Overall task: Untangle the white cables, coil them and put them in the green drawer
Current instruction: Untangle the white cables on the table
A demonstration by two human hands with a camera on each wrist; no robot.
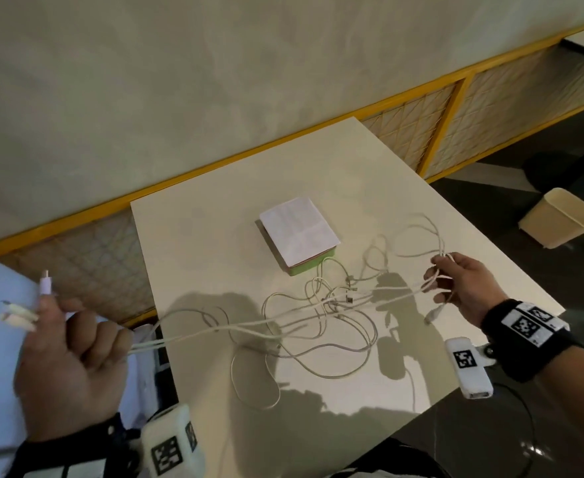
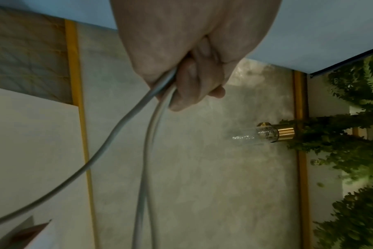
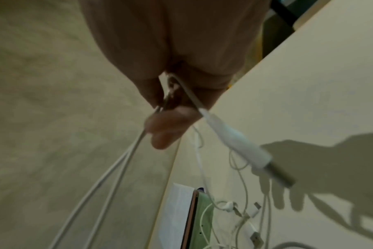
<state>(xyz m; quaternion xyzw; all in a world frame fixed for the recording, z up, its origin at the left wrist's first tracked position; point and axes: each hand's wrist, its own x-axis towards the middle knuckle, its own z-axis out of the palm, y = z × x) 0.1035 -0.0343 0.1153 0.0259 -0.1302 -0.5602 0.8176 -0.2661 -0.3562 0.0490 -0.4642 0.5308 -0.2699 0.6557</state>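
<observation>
From the head view, a cream tabletop [image 1: 421,208] is standing against a mottled wall with a yellow-framed lattice panel [image 1: 456,125], and a pale bin [image 1: 559,219] is sitting on the dark floor beyond. The white cables [image 1: 318,322] are lying tangled just beside the green drawer [image 1: 309,267], which is carrying a sheet of white paper [image 1: 299,229]. The left hand [image 1: 66,360] is fisting several strands off the tabletop's edge, plugs sticking out past its fingers, while the right hand [image 1: 463,284] is pinching looped strands above the tabletop. The left wrist view is adding a brass wall lamp [image 2: 272,132] and green foliage [image 2: 351,151]. The right wrist view is showing a plug [image 3: 245,146] dangling from the curled fingers [image 3: 170,123].
</observation>
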